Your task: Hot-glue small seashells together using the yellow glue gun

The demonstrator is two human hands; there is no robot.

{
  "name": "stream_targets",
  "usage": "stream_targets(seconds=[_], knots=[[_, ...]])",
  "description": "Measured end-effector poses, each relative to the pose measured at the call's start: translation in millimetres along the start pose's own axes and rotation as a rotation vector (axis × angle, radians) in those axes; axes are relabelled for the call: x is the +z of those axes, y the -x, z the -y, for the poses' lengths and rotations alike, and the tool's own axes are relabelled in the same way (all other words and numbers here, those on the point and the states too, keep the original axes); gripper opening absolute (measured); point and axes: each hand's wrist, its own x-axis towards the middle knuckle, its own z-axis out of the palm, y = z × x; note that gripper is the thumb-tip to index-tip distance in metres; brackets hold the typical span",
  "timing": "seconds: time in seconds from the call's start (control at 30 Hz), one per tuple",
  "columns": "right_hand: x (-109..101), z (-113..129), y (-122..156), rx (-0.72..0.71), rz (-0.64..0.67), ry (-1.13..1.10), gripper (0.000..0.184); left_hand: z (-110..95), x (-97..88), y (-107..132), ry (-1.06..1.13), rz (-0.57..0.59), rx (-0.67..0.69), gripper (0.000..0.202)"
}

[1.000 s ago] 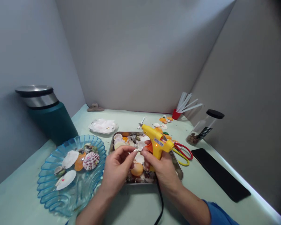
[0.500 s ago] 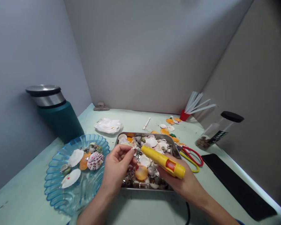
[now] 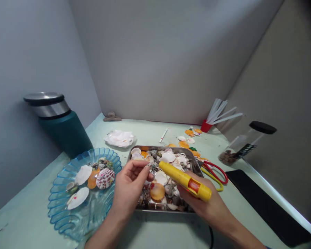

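My left hand (image 3: 128, 188) hovers over the metal tray's (image 3: 134, 152) near left side and pinches a small silvery shell (image 3: 149, 166) between thumb and fingertips. My right hand (image 3: 209, 207) grips a yellow glue gun (image 3: 185, 180), its nozzle pointing left toward that small shell, almost touching it. The tray is filled with several mixed shells, white, orange and grey. A black cord (image 3: 211, 238) runs down from the gun.
A blue glass dish (image 3: 62, 211) with several shells sits left. A teal flask (image 3: 60, 129) stands behind it. Red-and-yellow scissors (image 3: 215, 173), a black phone (image 3: 266, 207), a clear jar (image 3: 245, 143), a red cup of glue sticks (image 3: 206, 126) and white tissue (image 3: 120, 138) lie around the tray.
The glue gun went from held upright in my right hand to tilted flat, with its nozzle aimed at the shell in my left hand. The view shifted slightly.
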Motion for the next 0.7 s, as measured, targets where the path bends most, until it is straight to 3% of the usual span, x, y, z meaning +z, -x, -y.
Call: stream_targets(seconds=[0.7], knots=[[-0.3, 0.3, 3.2, 0.046, 0.019, -0.028, 0.005, 1.4, -0.5, 1.1, 0.012, 0.012, 0.011, 0.014]])
